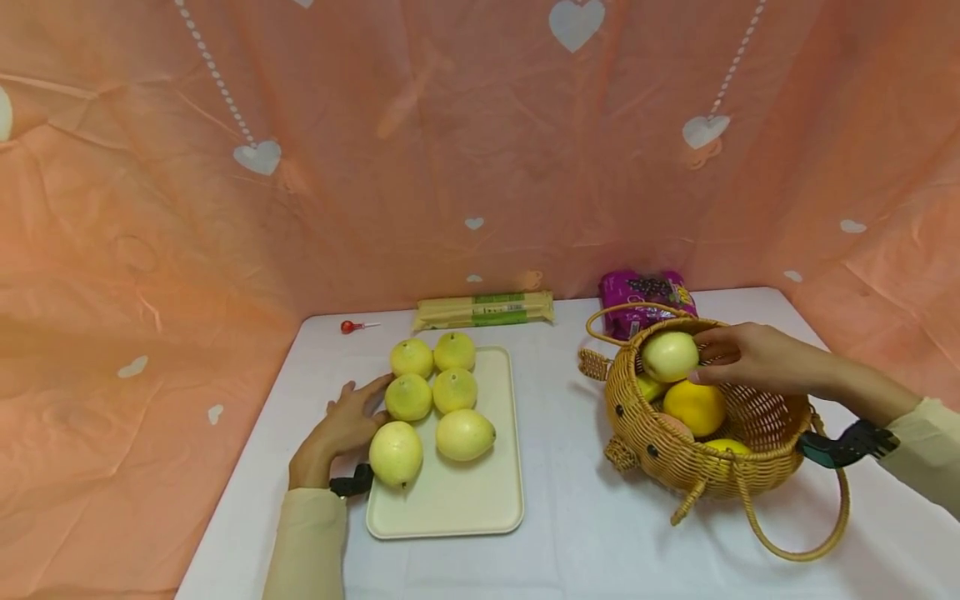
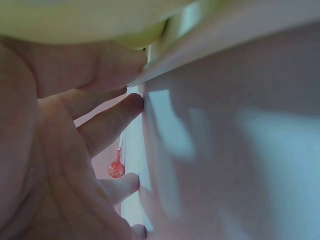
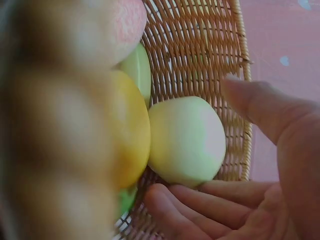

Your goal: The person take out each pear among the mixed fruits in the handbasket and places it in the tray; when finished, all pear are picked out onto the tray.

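My left hand (image 1: 352,425) rests on the table at the left edge of a cream tray (image 1: 465,508), fingers loosely spread. Its fingertips are beside several pale yellow round fruits, such as this one (image 1: 408,397), on the tray. In the left wrist view, the curve of a fruit (image 2: 90,20) fills the top, above the hand. My right hand (image 1: 750,354) reaches over a pig-shaped wicker basket (image 1: 626,412). Its fingers are at a pale green-yellow fruit (image 1: 667,357) near the basket's rim. In the right wrist view, the thumb stands away from that fruit (image 3: 187,140), with the other fingers beside it.
More fruits lie in the basket, among them an orange-yellow one (image 1: 695,408) and a pinkish one (image 3: 127,27). Behind stand a purple packet (image 1: 637,287) with grapes printed on it and a long yellow packet (image 1: 483,310). A red lollipop-like thing (image 1: 348,327) lies back left.
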`<state>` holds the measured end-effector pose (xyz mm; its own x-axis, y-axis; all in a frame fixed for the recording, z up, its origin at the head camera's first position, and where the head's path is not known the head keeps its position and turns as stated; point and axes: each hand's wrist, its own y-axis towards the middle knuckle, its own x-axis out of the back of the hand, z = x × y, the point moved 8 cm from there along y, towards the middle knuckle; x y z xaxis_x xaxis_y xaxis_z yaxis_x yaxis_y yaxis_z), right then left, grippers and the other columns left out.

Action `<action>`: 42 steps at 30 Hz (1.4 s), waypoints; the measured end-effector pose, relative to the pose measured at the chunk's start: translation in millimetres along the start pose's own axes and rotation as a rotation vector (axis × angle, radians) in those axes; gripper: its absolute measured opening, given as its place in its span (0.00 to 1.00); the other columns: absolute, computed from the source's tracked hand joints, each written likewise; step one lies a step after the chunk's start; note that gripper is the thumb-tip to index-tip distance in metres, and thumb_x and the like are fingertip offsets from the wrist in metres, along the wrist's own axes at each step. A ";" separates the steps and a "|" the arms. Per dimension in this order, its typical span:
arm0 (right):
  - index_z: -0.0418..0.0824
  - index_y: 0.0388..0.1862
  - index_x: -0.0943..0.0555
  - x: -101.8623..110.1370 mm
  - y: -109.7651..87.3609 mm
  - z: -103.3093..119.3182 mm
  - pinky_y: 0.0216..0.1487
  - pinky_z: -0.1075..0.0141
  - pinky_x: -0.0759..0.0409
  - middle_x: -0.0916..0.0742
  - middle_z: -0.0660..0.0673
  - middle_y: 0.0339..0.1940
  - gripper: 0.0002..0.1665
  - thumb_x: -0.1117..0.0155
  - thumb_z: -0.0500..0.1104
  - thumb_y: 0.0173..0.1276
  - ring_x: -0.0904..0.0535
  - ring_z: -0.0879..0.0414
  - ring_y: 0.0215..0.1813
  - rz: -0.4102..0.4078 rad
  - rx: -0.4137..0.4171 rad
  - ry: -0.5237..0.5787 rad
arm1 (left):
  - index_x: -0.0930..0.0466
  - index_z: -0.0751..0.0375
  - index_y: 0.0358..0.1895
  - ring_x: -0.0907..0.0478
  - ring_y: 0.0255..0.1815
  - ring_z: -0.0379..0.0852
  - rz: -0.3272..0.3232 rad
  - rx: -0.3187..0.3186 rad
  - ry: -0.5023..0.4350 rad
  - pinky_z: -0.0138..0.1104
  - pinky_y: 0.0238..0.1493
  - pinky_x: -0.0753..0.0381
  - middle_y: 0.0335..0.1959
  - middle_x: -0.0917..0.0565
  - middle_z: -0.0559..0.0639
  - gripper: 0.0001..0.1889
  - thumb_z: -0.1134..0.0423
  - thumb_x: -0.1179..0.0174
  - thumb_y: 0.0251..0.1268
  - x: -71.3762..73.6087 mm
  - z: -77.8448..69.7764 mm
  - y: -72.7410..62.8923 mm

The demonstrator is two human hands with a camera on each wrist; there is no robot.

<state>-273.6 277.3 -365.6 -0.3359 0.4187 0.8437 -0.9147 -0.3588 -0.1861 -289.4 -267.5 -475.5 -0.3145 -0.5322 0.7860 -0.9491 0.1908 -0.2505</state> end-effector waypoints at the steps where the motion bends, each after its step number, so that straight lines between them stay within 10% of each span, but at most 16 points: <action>1: 0.20 0.74 0.26 -0.7 0.6 -0.4 0.64 0.35 0.14 0.13 0.23 0.64 0.45 0.28 0.55 0.78 0.13 0.28 0.64 -0.001 -0.010 0.004 | 0.39 0.52 0.89 0.64 0.89 0.83 0.000 0.003 -0.002 0.83 0.78 0.67 0.85 0.34 0.67 0.37 0.58 0.41 0.79 -0.2 0.1 0.0; 20: 0.20 0.75 0.31 -11.2 20.2 6.0 0.63 0.43 0.11 0.13 0.24 0.65 0.43 0.32 0.53 0.81 0.13 0.33 0.65 0.063 -0.027 0.131 | 0.40 0.52 0.89 0.64 0.89 0.82 -0.004 -0.009 0.005 0.83 0.78 0.68 0.86 0.34 0.67 0.37 0.59 0.43 0.79 0.7 2.2 1.1; 28: 0.26 0.65 0.18 -6.6 28.9 23.1 0.50 0.61 0.11 0.07 0.45 0.51 0.35 0.25 0.53 0.75 0.13 0.50 0.53 0.052 0.037 -0.009 | 0.40 0.52 0.89 0.63 0.88 0.84 -0.001 -0.010 0.008 0.84 0.77 0.65 0.85 0.34 0.68 0.38 0.58 0.41 0.78 1.5 1.2 -0.2; 42: 0.35 0.62 0.12 -16.9 44.3 49.2 0.61 0.47 0.13 0.06 0.48 0.52 0.32 0.21 0.56 0.70 0.11 0.52 0.53 0.108 0.160 -0.075 | 0.40 0.52 0.89 0.64 0.89 0.82 0.001 -0.001 -0.001 0.83 0.78 0.67 0.85 0.34 0.68 0.38 0.59 0.42 0.78 -1.5 1.7 1.7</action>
<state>-297.3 213.2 -363.3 -0.4070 0.3094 0.8594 -0.8250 -0.5284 -0.2005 -290.5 -267.9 -478.1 -0.3155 -0.5331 0.7850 -0.9488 0.1922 -0.2508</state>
